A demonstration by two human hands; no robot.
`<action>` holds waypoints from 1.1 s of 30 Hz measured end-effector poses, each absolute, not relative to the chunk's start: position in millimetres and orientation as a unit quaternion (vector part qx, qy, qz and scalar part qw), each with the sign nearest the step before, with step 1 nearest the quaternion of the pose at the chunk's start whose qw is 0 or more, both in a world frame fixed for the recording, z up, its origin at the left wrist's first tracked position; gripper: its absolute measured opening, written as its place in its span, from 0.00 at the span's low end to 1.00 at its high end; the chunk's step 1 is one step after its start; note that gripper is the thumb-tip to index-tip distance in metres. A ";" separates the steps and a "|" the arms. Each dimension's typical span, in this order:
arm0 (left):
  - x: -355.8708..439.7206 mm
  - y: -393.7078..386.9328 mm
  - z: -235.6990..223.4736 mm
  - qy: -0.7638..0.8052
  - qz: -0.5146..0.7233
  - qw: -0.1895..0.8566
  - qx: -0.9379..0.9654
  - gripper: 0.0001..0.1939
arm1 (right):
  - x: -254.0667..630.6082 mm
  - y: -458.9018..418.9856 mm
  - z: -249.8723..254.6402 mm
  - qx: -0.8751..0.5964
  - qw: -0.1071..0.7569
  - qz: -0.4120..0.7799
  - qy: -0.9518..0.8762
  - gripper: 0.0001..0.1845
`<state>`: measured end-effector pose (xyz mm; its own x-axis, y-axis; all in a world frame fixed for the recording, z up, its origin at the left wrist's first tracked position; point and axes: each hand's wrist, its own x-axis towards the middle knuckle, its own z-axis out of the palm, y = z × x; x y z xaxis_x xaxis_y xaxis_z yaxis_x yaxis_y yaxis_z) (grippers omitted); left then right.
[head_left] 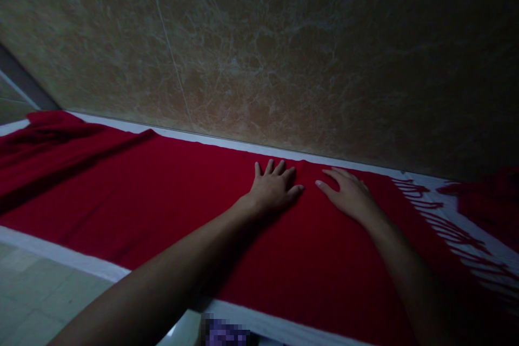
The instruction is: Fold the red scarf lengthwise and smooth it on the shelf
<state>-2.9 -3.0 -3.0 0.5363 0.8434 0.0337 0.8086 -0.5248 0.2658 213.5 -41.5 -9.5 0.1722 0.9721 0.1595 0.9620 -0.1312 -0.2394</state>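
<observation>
A red fringed scarf (182, 205) lies spread lengthwise over a narrow white surface. Its tassels (454, 232) fan out at the right end, while the left end is bunched in folds. My left hand (272, 185) rests palm down near the scarf's far edge, fingers spread. Just to its right is my right hand (348, 190), palm down with its fingers slightly curved and the thumb apart. Neither hand grips the cloth. Whether the right palm presses fully on the scarf I cannot tell.
A brown marbled tile wall (243, 65) rises directly behind the white surface (65, 257). More red cloth (490, 205) lies in a heap at the far right. Pale floor tiles (32, 292) show at lower left. A blurred purple patch (225, 332) is at the bottom edge.
</observation>
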 end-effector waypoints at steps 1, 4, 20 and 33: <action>-2.9 -3.0 -3.0 0.475 0.079 0.110 0.870 0.37 | 213.6 -41.4 -9.8 -0.751 0.145 0.017 -0.644 0.27; -2.7 -3.3 -2.4 0.476 0.076 0.111 0.869 0.37 | 213.9 -41.0 -11.0 -0.749 0.144 0.018 -0.647 0.26; -3.4 -3.8 -2.0 0.475 0.077 0.109 0.870 0.37 | 217.3 -40.1 -12.8 -0.739 0.152 0.018 -0.656 0.27; -3.3 -4.1 -2.2 0.473 0.079 0.107 0.871 0.37 | 217.7 -39.4 -14.1 -0.739 0.169 0.005 -0.652 0.27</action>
